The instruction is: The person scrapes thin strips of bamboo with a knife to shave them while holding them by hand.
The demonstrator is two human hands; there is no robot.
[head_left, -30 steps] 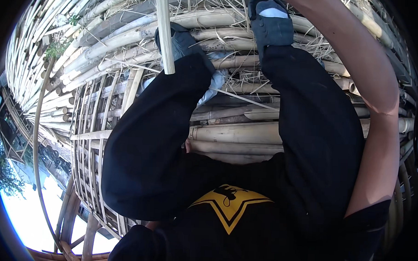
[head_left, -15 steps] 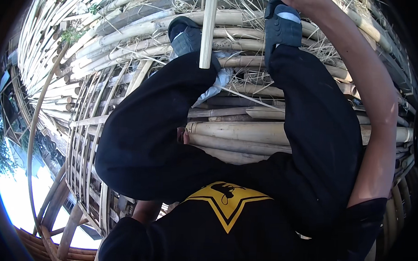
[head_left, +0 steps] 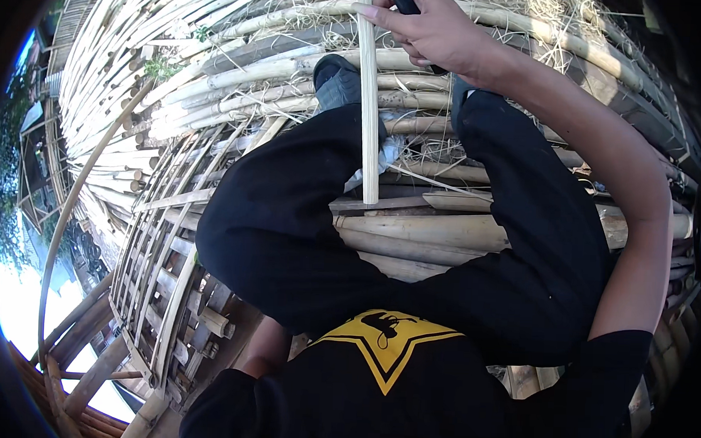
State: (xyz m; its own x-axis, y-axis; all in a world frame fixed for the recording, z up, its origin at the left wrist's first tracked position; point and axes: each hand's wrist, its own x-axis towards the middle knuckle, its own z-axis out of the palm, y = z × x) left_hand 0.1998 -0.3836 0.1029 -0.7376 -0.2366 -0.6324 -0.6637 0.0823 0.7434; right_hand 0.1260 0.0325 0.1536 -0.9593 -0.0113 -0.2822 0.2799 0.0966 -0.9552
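My right hand [head_left: 438,33] is at the top of the picture, its fingers closed around a tool with a dark handle [head_left: 405,0]; the tool's working end cannot be made out. The thumb of that hand lies against a pale, ribbed bamboo strip [head_left: 369,127]. The strip runs from the top edge down between my legs, its cut lower end hanging over the bamboo poles. Of my left arm only a piece of forearm [head_left: 269,347] shows beside my thigh; the hand is hidden beneath my bent leg.
Bamboo poles [head_left: 435,228] lie under and around my legs, strewn with thin shavings [head_left: 542,29]. A slatted bamboo lattice [head_left: 175,275] stands to the left, near a long curved rod [head_left: 77,186]. Stacked poles [head_left: 132,57] fan out at the upper left.
My right hand has come down into view with the dark-handled tool. The bamboo strip has moved lower, toward my body. Fingertips that showed beside my left thigh are now hidden.
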